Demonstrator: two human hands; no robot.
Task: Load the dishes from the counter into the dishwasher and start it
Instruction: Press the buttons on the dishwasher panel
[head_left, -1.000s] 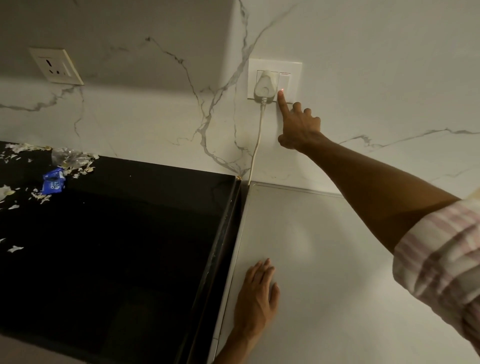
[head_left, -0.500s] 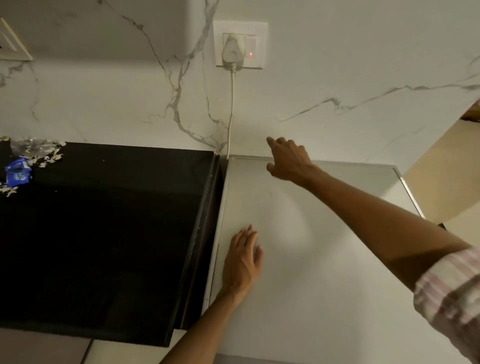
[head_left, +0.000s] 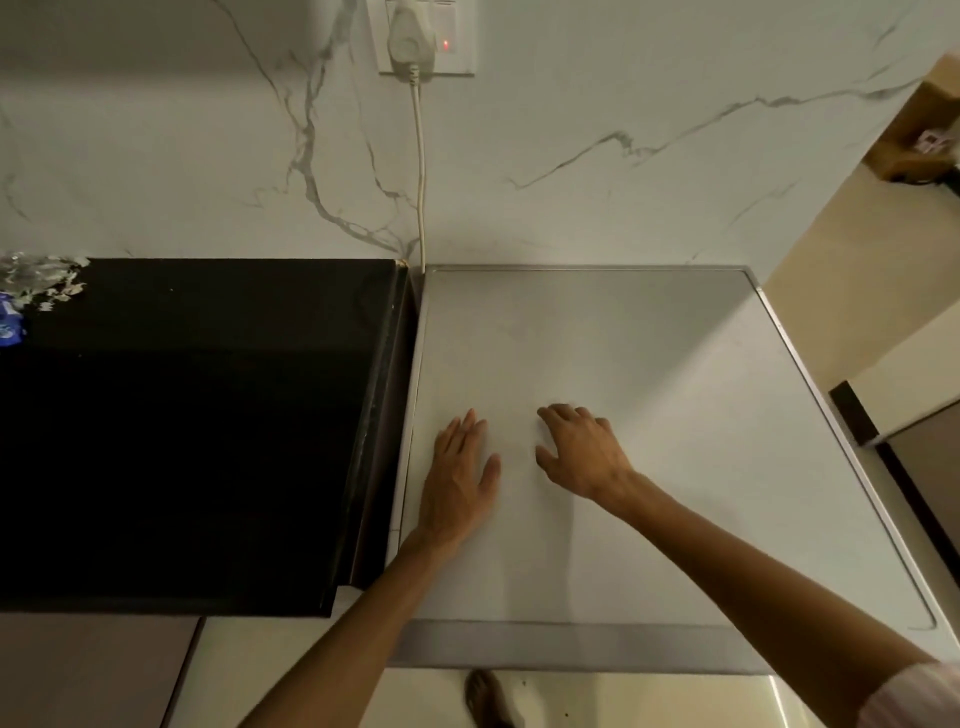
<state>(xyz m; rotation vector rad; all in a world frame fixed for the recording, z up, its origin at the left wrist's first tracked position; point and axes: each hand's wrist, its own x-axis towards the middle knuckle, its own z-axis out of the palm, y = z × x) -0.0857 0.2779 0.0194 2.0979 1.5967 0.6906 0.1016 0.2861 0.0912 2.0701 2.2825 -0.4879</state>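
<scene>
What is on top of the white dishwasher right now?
Only the two hands: the left hand lies flat on the dishwasher top, and the right hand rests beside it with fingers loosely bent. No dishes show there. The inside is hidden under the top.

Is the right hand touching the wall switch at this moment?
No, the right hand is down over the white appliance top, far below the wall switch.

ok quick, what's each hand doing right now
Left hand: open, flat on the white top, holding nothing.
Right hand: open, fingers loosely bent over the top, holding nothing.
</scene>
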